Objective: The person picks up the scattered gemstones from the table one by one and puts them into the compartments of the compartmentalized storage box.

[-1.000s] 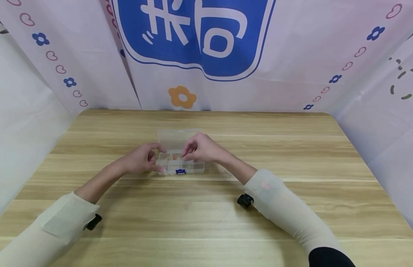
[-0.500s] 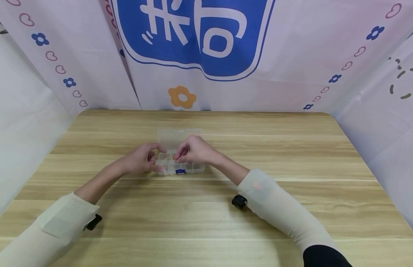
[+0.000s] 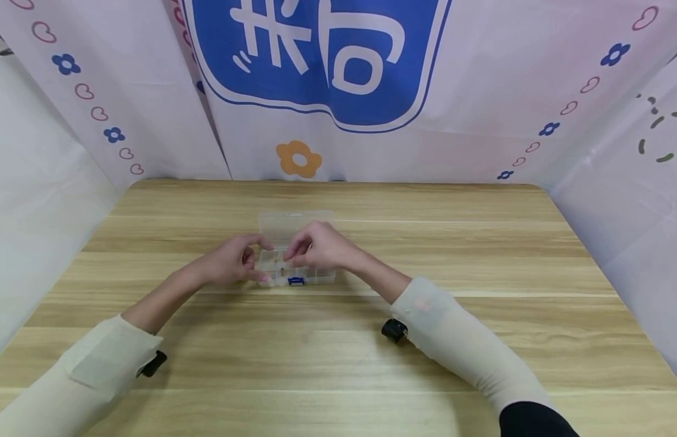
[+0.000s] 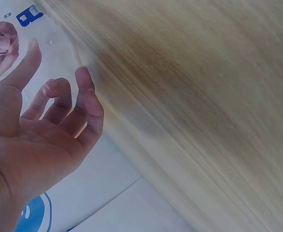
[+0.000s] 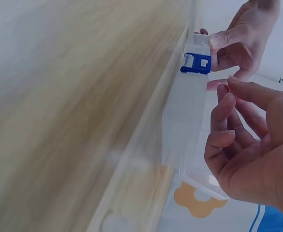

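A clear plastic compartment box (image 3: 325,275) sits on the table, its see-through lid (image 3: 278,226) raised at the back and a blue latch (image 5: 197,63) on its front. My left hand (image 3: 226,262) holds the box's left end, thumb at the front corner and index finger at the back. Over the back compartments is my right hand (image 3: 324,244), its thumb and index fingertips pinched together. A tiny reddish thing (image 5: 229,90) shows between those fingertips; its kind is too small to make out. A small brownish-orange bit (image 3: 282,272) shows near the front compartments, below the pinch.
The wood-grain table (image 3: 338,364) runs back to a white printed cloth (image 3: 453,152) and has cloth at both sides. Small black devices, one under the left sleeve (image 3: 152,364) and one under the right sleeve (image 3: 394,331), hang close over the tabletop.
My right hand has moved left across the box to the compartment where an orange bit lay. That bit no longer shows there. My left hand has stayed put.
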A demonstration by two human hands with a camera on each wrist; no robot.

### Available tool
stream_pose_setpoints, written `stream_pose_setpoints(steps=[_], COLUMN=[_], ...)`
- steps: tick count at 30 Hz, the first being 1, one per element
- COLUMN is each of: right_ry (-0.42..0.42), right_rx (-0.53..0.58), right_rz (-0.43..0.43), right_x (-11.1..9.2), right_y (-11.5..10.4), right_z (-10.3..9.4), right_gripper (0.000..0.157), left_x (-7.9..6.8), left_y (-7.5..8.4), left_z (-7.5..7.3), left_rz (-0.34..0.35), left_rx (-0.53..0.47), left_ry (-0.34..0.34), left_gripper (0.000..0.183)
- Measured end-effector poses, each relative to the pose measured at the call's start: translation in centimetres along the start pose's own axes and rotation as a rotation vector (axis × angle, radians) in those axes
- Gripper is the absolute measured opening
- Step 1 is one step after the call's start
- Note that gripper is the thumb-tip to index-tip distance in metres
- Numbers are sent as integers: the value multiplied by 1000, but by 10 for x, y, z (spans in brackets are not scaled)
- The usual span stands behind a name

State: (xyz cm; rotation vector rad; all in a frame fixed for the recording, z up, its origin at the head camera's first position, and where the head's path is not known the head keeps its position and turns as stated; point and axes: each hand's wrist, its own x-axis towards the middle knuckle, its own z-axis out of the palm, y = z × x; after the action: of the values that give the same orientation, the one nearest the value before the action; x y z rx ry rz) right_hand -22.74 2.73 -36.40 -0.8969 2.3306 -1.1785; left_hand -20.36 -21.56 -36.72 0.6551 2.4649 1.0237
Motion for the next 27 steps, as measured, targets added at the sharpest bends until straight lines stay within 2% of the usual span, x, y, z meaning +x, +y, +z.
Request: stream_pose_setpoints(steps=[9, 22, 27], right_ry=[50, 134, 99], right_rx=[-55, -92, -124], right_rz=[22, 91, 73], right_x=[-20, -60, -72], right_y=[11, 42, 49], right_z=[-19, -51, -58], right_gripper=[7, 7, 8], left_x=[-1, -1, -2], left_y=[2, 3, 4], left_z=[2, 3, 4], left_rz=[21, -59, -77], left_rx=[-13, -51, -81], left_ry=[7, -3, -2], left_gripper=[59, 64, 66])
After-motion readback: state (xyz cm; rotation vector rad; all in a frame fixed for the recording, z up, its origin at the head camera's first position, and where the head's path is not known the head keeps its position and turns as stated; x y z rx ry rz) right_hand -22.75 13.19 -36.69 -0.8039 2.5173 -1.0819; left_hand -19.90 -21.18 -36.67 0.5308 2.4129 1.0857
